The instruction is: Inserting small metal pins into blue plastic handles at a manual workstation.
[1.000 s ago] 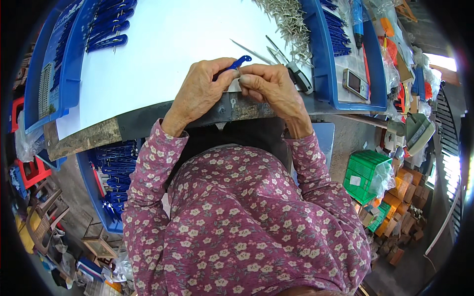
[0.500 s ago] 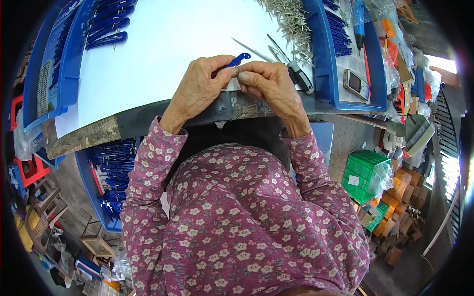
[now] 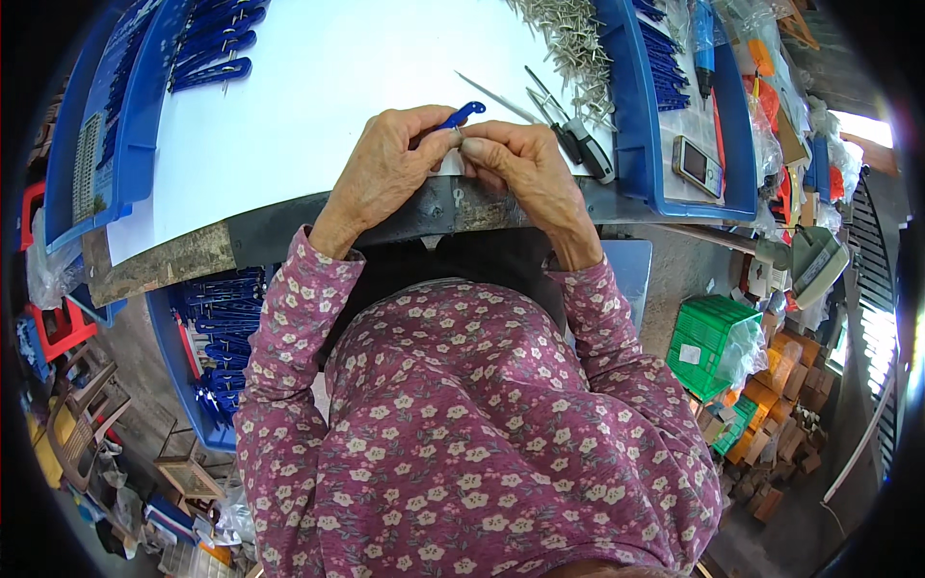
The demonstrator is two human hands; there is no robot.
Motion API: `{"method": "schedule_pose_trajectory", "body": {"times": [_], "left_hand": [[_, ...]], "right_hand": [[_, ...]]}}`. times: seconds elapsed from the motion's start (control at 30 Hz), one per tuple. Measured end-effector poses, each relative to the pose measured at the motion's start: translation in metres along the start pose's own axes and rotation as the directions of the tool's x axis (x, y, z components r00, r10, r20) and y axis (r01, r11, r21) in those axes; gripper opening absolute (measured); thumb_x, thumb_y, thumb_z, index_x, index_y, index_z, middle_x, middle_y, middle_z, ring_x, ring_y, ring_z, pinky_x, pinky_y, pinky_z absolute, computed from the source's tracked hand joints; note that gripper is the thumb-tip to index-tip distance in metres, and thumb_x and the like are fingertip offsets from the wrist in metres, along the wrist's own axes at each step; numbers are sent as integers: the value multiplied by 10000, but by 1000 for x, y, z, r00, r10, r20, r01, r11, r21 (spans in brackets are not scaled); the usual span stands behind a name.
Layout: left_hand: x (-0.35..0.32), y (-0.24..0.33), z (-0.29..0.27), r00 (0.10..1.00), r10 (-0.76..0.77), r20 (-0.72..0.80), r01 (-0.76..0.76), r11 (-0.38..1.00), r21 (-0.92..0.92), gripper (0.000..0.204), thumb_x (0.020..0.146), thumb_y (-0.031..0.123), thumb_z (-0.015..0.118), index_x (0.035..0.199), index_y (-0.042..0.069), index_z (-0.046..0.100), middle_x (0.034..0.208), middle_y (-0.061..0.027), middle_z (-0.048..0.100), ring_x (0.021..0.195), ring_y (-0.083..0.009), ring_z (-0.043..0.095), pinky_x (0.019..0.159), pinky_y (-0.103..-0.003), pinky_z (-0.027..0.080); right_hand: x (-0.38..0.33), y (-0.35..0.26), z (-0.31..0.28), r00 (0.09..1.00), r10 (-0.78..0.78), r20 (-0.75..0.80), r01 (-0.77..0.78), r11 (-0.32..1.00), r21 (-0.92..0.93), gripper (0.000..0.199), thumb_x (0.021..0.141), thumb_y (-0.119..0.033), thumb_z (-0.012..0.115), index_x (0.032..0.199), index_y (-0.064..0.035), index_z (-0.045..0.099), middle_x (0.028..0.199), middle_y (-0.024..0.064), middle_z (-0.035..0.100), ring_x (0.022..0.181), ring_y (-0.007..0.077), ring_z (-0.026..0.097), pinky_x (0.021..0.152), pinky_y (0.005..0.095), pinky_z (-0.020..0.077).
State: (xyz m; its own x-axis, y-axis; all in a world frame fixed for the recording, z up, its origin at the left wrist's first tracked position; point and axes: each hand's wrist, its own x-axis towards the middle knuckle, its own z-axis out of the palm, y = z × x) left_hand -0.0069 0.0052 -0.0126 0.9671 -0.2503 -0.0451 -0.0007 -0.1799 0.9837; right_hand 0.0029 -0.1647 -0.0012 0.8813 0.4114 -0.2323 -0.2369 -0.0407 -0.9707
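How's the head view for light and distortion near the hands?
Head view: even daylight on the white tabletop, no harsh shadows; glare blows out a patch at the right rim; fisheye bends the table edge; the left hand, right hand and blue plastic piece look sharp.

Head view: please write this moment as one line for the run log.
left hand: holds blue plastic piece | right hand: pinches at same piece, fingertips meeting left | place: near edge of white table | beside: screwdriver

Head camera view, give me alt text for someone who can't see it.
Two hands, left hand and right hand, meet at the near edge of a white table, pinching a small blue plastic part. Metal pins, pliers and blue trays lie around.
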Motion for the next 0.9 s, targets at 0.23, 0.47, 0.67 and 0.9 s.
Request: {"method": "schedule_pose_trajectory", "body": {"times": [0.23,0.47,0.67,0.9], "left_hand": [[-2,2,2,998,37,-48,-38,999,-34,268,851,202,513,974,-16,609,603,-23,533,531,-80,479,505,-215,400],[-6,15,-6,1000,-13,-8,13,1000,11,282,850,203,512,992,-24,600,614,-38,554,540,-88,502,516,-213,411],[-9,23,-1,999,14,-39,-14,1000,10,251,842,185,531,998,-6,576,625,-42,562,552,-88,509,524,-201,412],[-12,32,-2,1000,13,-22,-15,994,-110,205,840,165,536,946,-2,590,692,-38,589,601,-76,521,552,-194,426]], "right_hand": [[2,-2,4,999,-21,-28,19,996,-84,163,759,-112,648,861,6,601,645,7,555,493,21,429,429,133,297],[-2,-7,0,995,-93,-41,86,986,-144,195,770,-117,636,912,13,603,661,12,569,537,35,456,478,157,352],[-5,-6,-6,993,-115,-13,110,974,-199,191,799,-141,583,897,18,624,664,8,572,580,57,491,525,185,402],[-11,-15,-6,993,-32,111,21,995,100,183,809,-165,603,847,14,595,601,3,536,484,32,441,418,160,318]]}}
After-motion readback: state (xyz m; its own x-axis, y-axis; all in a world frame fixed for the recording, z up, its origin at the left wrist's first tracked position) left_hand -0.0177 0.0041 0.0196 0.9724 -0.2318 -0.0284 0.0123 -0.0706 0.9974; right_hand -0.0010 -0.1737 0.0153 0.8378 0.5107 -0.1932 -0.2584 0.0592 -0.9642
